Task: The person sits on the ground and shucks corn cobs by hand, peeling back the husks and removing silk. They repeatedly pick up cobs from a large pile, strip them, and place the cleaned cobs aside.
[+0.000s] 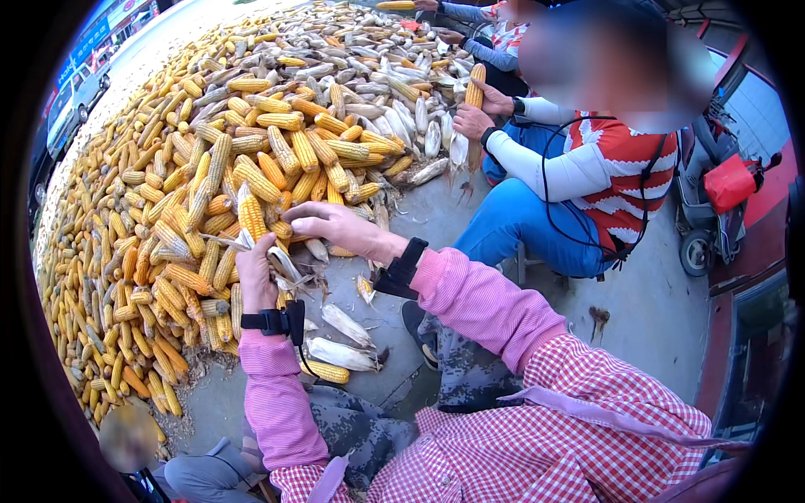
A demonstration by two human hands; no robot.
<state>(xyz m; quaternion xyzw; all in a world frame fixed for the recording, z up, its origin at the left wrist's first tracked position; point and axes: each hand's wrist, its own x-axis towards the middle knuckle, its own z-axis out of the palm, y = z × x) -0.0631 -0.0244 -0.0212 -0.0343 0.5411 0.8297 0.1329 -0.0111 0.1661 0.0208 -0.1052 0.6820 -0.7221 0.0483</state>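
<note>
My left hand (257, 275) is closed around the lower end of a yellow ear of corn (251, 213), which points up and away from me. Pale husk strips (288, 268) hang loose about its base. Just to the right, my right hand (348, 230) hovers with bent fingers apart, its fingertips near the held ear and nothing visible in them. Both wrists wear black straps. Beyond my hands rises a large heap of husked corn (134, 277).
Unhusked ears (344, 354) and a bare cob (325, 371) lie on the concrete by my feet. More unhusked corn (360, 63) covers the far heap. A co-worker in blue trousers (524, 222) sits at the right, holding an ear of corn (475, 86). A motorbike (698, 251) stands behind.
</note>
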